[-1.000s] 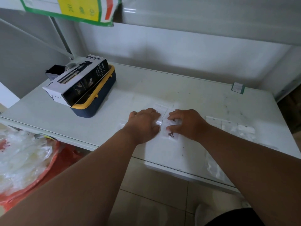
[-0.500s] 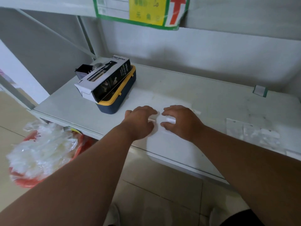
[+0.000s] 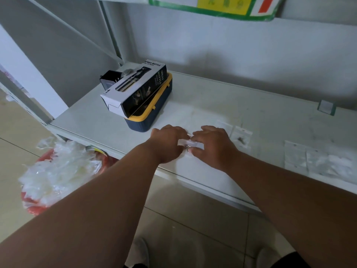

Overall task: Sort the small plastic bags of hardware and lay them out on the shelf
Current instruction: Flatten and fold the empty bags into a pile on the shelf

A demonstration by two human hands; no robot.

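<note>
From the head camera I see both hands meeting over the front part of the white shelf (image 3: 222,105). My left hand (image 3: 167,142) and right hand (image 3: 212,147) each have their fingers curled onto one small plastic bag (image 3: 190,144) that lies between them; a bit of metal hardware shows through it just under the fingertips. Both hands pinch that bag, left from its left edge, right from its right.

Just right of the right hand a second bag (image 3: 240,139) lies flat on the shelf, apart from the grip, and further right a row of laid-out bags (image 3: 316,161) sits well apart.

Left of and behind the left hand stands a blue and yellow case (image 3: 154,113) with a spray bottle box (image 3: 135,89) resting on it. Below the shelf, left of my left forearm, a red basin (image 3: 58,176) holds a heap of clear bags.
</note>
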